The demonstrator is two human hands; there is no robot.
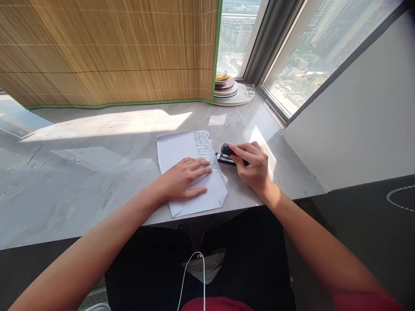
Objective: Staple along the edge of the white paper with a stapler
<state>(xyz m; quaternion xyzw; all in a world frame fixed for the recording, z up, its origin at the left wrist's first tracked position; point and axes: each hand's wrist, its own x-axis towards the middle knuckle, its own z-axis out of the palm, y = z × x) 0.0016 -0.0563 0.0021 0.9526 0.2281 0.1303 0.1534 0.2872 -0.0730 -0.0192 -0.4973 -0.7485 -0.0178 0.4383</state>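
Note:
A white sheaf of paper (177,149) lies on the counter, its near corners creased or folded. Rows of many small staples (203,144) cover a strip along its right side. My left hand (186,178) rests flat on the paper with fingers stretched toward the stapled strip. Gripped in my right hand (253,164) is a black stapler (226,154), its jaw pointing left at the paper's right edge. Whether the jaw overlaps the paper edge is hard to make out. My right palm hides the stapler's rear end.
The grey counter (129,162) has a front edge just below the paper. Stacked plates (231,93) stand in the far corner by the window. A bamboo blind (113,52) hangs at the back. A white cable (204,276) loops over my lap. Small scraps (75,160) lie at the left.

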